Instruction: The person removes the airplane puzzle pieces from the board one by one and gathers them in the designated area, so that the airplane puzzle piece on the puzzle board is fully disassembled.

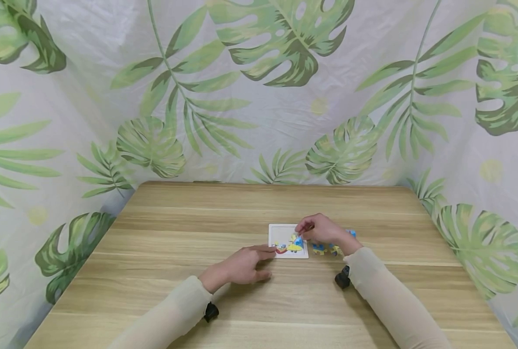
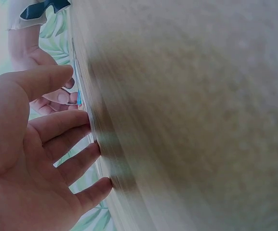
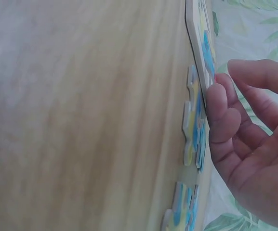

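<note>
A jigsaw puzzle board with a pale frame lies on the table, partly filled with coloured pieces. My left hand rests at its lower left corner, fingers extended, fingertips on the rim; the left wrist view shows that hand palm on, thumb apart. Over the board's right side, my right hand has bent fingers with tips at the pieces. In the right wrist view, this hand's thumb stands apart from the fingertips, and no piece shows between them. Blue shows at its fingertips in the left wrist view.
Several loose blue and yellow puzzle pieces lie right of the board, partly under the right forearm. More loose pieces show in the right wrist view. The wooden table is bordered by a leaf-patterned cloth at back and sides.
</note>
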{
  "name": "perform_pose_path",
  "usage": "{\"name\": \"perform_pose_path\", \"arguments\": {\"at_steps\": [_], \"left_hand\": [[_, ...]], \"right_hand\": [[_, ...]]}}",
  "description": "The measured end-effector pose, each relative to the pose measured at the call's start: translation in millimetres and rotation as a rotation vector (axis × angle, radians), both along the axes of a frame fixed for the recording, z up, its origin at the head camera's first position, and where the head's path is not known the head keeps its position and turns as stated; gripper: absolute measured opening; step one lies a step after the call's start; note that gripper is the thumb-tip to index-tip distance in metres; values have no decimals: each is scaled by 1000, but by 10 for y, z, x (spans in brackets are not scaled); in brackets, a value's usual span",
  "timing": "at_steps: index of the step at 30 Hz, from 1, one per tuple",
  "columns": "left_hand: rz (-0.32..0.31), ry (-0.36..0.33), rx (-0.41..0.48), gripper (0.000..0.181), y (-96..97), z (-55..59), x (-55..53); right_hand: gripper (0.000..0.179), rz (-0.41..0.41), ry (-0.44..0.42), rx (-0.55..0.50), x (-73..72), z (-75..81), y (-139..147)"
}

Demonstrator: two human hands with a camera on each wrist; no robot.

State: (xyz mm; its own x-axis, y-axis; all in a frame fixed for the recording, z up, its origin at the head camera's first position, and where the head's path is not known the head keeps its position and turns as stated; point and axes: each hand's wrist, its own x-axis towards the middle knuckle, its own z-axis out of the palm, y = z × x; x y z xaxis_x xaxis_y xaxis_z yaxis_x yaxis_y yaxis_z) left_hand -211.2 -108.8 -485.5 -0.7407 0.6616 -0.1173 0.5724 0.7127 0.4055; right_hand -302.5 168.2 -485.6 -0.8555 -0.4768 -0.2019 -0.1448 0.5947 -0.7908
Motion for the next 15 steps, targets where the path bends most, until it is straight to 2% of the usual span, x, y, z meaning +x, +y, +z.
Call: {"name": "perform_pose_path", "arguments": {"at_steps": [9,15], "left_hand": [[-4,6,4,54,-5,-20,1],[-3,3,-7,55,-5,-15,-8]], "right_hand": [[16,6,17,-14,13,33,-25],[15,4,17,-1,-5,0,-22]]}}
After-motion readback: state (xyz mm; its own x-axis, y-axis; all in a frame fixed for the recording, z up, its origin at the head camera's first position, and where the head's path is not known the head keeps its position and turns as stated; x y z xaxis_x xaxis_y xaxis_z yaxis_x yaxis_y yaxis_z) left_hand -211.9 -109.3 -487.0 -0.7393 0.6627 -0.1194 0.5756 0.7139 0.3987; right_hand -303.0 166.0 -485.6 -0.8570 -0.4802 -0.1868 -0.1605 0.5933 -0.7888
